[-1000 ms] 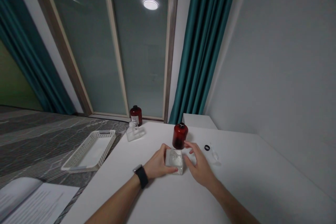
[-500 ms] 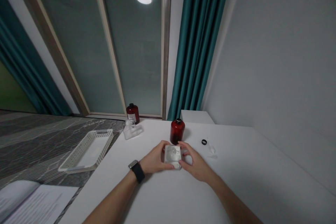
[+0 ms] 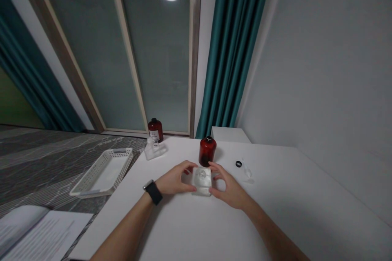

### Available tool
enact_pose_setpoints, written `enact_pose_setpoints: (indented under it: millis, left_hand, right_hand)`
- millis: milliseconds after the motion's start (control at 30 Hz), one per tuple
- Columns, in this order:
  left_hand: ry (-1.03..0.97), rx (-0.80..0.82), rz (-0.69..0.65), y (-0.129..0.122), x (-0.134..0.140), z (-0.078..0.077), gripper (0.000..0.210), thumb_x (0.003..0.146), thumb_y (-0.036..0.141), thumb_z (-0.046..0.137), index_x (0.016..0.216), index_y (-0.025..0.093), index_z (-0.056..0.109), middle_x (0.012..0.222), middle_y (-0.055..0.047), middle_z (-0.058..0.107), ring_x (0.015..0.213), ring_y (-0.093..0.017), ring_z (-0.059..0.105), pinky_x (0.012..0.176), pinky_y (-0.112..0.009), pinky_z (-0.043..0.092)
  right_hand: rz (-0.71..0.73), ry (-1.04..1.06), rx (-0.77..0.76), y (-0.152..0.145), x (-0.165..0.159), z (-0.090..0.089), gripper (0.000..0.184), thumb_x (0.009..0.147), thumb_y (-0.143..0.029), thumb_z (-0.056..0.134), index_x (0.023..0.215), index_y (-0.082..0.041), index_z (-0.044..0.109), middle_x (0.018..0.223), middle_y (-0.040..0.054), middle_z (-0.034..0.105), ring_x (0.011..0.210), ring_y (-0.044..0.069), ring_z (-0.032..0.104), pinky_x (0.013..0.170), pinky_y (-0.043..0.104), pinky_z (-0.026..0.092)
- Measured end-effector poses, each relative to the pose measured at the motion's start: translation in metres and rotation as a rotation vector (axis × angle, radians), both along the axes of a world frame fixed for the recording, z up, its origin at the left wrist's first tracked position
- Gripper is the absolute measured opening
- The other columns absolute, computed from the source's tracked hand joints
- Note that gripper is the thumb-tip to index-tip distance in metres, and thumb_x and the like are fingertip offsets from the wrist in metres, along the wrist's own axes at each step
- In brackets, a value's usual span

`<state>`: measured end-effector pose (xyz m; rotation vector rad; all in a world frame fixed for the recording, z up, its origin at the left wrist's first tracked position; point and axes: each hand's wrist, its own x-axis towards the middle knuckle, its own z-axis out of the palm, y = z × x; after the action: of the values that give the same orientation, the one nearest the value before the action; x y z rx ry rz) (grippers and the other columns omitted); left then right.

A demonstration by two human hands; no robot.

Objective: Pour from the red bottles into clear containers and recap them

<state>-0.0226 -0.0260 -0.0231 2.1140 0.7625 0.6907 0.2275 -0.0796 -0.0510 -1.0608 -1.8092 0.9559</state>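
Clear, square, glass-like container (image 3: pixel 202 181) at lower centre of frame, on or just above smooth white tabletop (image 3: pixel 183 232); cannot tell which. Left hand (image 3: pixel 175 180) spread, thumb and fingers well parted at left edge, contact unclear. Right hand (image 3: pixel 230 189) curved at right edge, thumb at near corner; cannot tell whether pinching. Risks: slick container could slip if grip uneven; dark-red, round-shouldered, glass-looking bottle (image 3: pixel 207 151) just beyond could tip if fingertip nudges it; small black ring (image 3: pixel 239 164), right of centre, could get knocked by outward sweep.
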Motion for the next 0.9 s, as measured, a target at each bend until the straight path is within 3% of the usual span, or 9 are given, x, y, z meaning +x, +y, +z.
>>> enact_pose_setpoints:
  millis: [200, 400, 567, 700, 900]
  left_hand:
    - [-0.058, -0.119, -0.020, 0.006, -0.007, -0.002, 0.064, 0.067, 0.023, 0.085, 0.124, 0.017, 0.056, 0.117, -0.009, 0.064, 0.106, -0.024, 0.061, 0.099, -0.044, 0.048]
    - [-0.105, -0.226, -0.096, 0.008, -0.010, 0.002, 0.042, 0.077, 0.032, 0.079, 0.112, 0.015, 0.064, 0.104, -0.009, 0.070, 0.095, -0.021, 0.065, 0.092, -0.038, 0.050]
    - [-0.097, -0.251, -0.115, 0.009, -0.010, 0.000, 0.041, 0.083, 0.035, 0.073, 0.119, 0.016, 0.066, 0.113, -0.010, 0.072, 0.101, -0.023, 0.066, 0.095, -0.038, 0.049]
    - [-0.064, -0.222, -0.089, 0.010, -0.008, -0.004, 0.042, 0.088, 0.036, 0.066, 0.126, 0.018, 0.064, 0.120, -0.009, 0.071, 0.104, -0.024, 0.066, 0.097, -0.039, 0.049]
    - [-0.035, -0.038, 0.071, 0.008, -0.001, -0.005, 0.027, 0.088, 0.031, 0.063, 0.110, 0.017, 0.071, 0.107, -0.009, 0.074, 0.093, -0.021, 0.067, 0.086, -0.033, 0.053]
  right_hand:
    - [0.037, -0.040, 0.027, 0.000, 0.006, 0.003, 0.074, 0.077, -0.012, 0.068, 0.143, -0.028, 0.039, 0.128, 0.0087, 0.057, 0.116, 0.025, 0.057, 0.097, 0.045, 0.048]
    - [0.034, -0.071, 0.066, -0.002, 0.005, 0.009, 0.066, 0.079, -0.011, 0.065, 0.139, -0.027, 0.044, 0.117, 0.0065, 0.060, 0.106, 0.022, 0.060, 0.095, 0.041, 0.049]
    - [0.028, -0.041, 0.051, -0.003, 0.003, 0.011, 0.063, 0.079, -0.014, 0.065, 0.138, -0.026, 0.046, 0.114, 0.0063, 0.057, 0.091, 0.018, 0.060, 0.082, 0.035, 0.053]
    - [0.022, -0.022, 0.011, -0.005, 0.002, 0.011, 0.062, 0.079, -0.014, 0.063, 0.138, -0.025, 0.045, 0.109, 0.0055, 0.055, 0.079, 0.015, 0.059, 0.073, 0.032, 0.052]
    - [0.021, 0.008, -0.082, -0.004, 0.002, 0.005, 0.063, 0.080, -0.013, 0.061, 0.139, -0.025, 0.042, 0.092, 0.0003, 0.054, 0.072, 0.014, 0.057, 0.067, 0.029, 0.049]
